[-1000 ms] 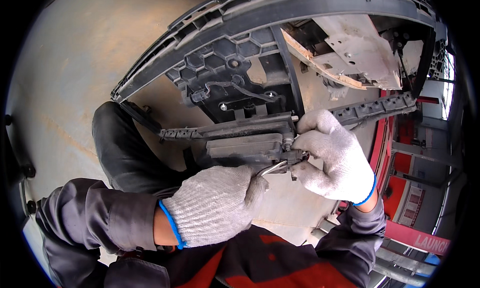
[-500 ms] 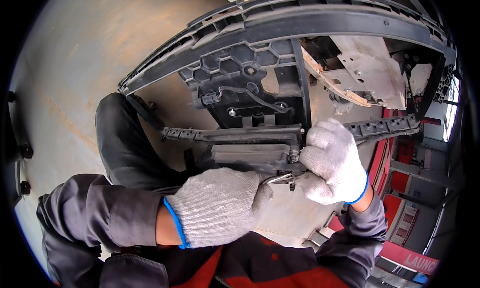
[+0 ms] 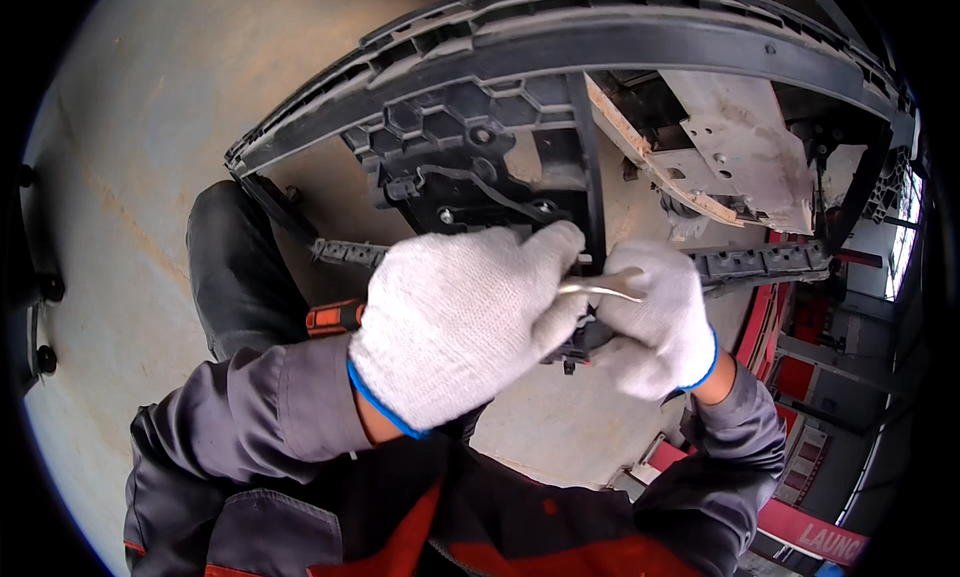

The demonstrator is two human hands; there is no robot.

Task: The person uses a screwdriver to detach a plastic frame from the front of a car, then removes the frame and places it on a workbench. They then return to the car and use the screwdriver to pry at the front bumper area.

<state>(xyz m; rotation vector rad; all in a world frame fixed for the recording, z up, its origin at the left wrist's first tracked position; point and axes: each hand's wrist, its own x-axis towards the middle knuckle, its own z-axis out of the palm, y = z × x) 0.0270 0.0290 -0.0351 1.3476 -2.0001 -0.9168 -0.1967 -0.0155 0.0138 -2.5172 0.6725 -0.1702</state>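
My gloved left hand (image 3: 465, 327) grips a tool with an orange-and-black handle (image 3: 335, 319); its forked metal tip (image 3: 615, 287) sticks out right, in front of my right hand. My gloved right hand (image 3: 650, 327) has its fingers curled at a small black fitting (image 3: 572, 357) near the middle of a dark plastic car front-end frame (image 3: 680, 39); what exactly it grips is hidden. Above my hands, the frame's honeycomb plate (image 3: 450, 117) carries a cable (image 3: 470, 177) with a connector. My left hand hides much of the black housing below the plate.
A pale metal plate (image 3: 730, 127) sits inside the frame's right side. My bent leg (image 3: 235, 257) is at left on the concrete floor (image 3: 130, 127). Red racking or equipment (image 3: 795, 377) stands along the right, and dark castered equipment (image 3: 45, 287) at the far left edge.
My left hand has risen and moved right over the housing, bringing the tool's orange handle into view and its forked tip beside my right hand. My right hand stays near the same spot.
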